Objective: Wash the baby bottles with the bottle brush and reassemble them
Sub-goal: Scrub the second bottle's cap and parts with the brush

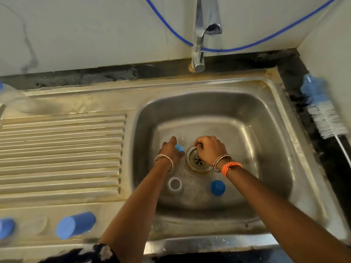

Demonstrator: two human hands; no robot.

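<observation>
Nearest, below the left hand (171, 152), an open bottle (175, 185) stands in the sink (266, 149); a blue cap (217, 187) sits below the right hand (209, 149). The left hand holds a small blue piece (179, 148). The right hand's fingers curl over the drain (197, 160); what they hold, I cannot tell. Far right lies the brush (322, 112).

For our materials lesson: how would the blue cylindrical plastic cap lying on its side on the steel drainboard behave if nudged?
The blue cylindrical plastic cap would probably roll, since it lies on its round side. It is likely light, being small and apparently hollow. It may slide easily on the steel drainboard.
</observation>
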